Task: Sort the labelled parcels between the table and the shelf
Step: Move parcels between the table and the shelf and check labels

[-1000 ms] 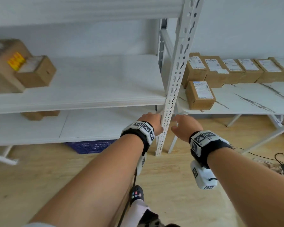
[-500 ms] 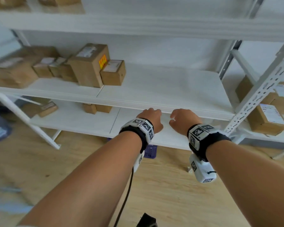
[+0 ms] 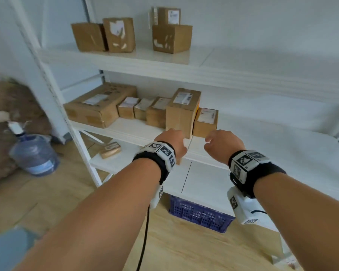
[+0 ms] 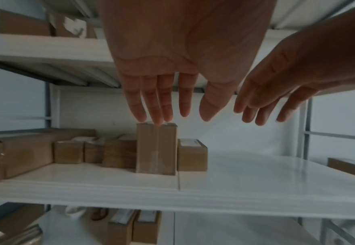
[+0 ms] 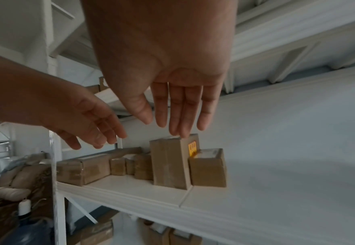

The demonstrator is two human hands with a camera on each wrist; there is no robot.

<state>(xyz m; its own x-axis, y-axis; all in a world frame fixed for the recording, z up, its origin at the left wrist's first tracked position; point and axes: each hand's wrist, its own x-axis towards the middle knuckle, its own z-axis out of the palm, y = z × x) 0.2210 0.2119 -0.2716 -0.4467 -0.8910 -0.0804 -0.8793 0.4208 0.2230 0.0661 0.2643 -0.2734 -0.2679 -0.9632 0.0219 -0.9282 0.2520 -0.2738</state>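
A tall brown labelled parcel [image 3: 182, 112] stands upright on the middle board of the white shelf [image 3: 137, 132], with a smaller parcel [image 3: 205, 122] at its right and several small parcels [image 3: 143, 111] plus a long flat one [image 3: 100, 106] at its left. My left hand [image 3: 171, 142] and right hand [image 3: 221, 143] reach side by side toward the tall parcel, both empty. In the left wrist view the left hand [image 4: 168, 109] has straight spread fingers in front of the tall parcel [image 4: 156, 149]. The right hand [image 5: 178, 119] is likewise open near the parcel [image 5: 170, 164].
Three more boxes [image 3: 133, 34] stand on the upper board. The lower board [image 3: 117, 163] carries a small flat parcel [image 3: 110, 150]. A purple crate [image 3: 200, 214] sits on the wooden floor under the shelf, and a water bottle [image 3: 34, 153] stands at the left.
The view has swung left from the table's end to the shelf's left part. Both hands stayed empty and now reach up toward the tall parcel on the middle board.
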